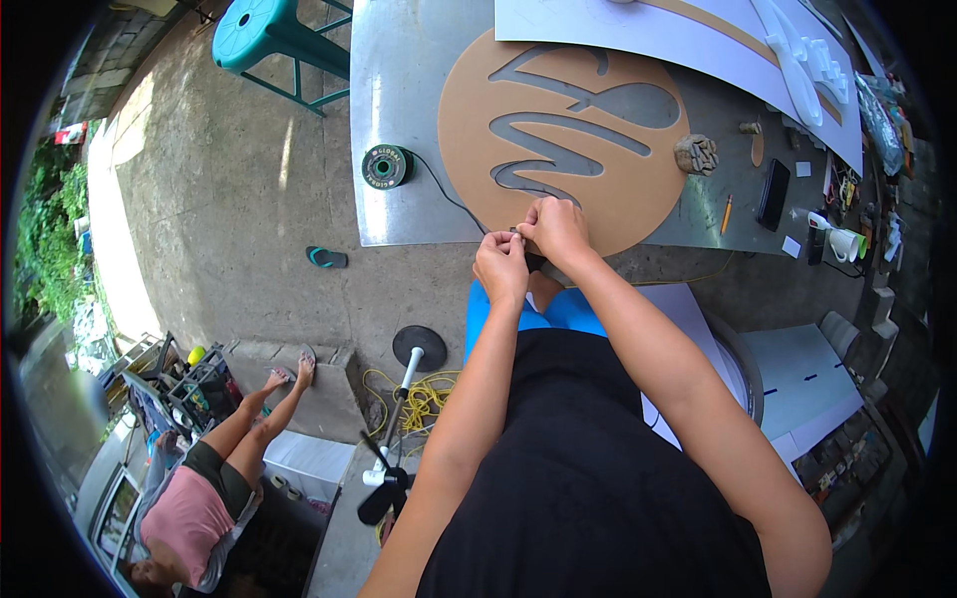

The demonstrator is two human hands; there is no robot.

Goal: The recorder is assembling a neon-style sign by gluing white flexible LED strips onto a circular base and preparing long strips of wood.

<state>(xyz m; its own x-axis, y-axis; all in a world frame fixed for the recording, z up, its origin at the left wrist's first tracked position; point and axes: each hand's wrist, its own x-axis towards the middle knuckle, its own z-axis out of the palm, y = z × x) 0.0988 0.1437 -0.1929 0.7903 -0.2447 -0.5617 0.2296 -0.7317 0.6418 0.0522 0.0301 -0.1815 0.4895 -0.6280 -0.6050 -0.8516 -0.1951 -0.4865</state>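
Observation:
My left hand (501, 267) and my right hand (555, 231) meet, fingertips together, at the near edge of a round brown board (464, 120). Curving letter-like shapes are cut through the board, which lies on a metal-topped table (399, 219). From a dark spool (386, 166) left of the board, a thin black strip (446, 187) runs into my left fingers. Both hands are closed in a pinch; a small dark piece, seemingly the strip's end, shows between the fingertips. The fingers mostly cover it.
Beside the board's right edge stands a round container of short pieces (696, 155). A pencil (726, 214), a phone (773, 194) and a white mug (847, 244) lie farther right. White sheets (638, 25) overlap the board's far side. A teal stool (261, 35) stands left; a person (194, 508) sits lower left.

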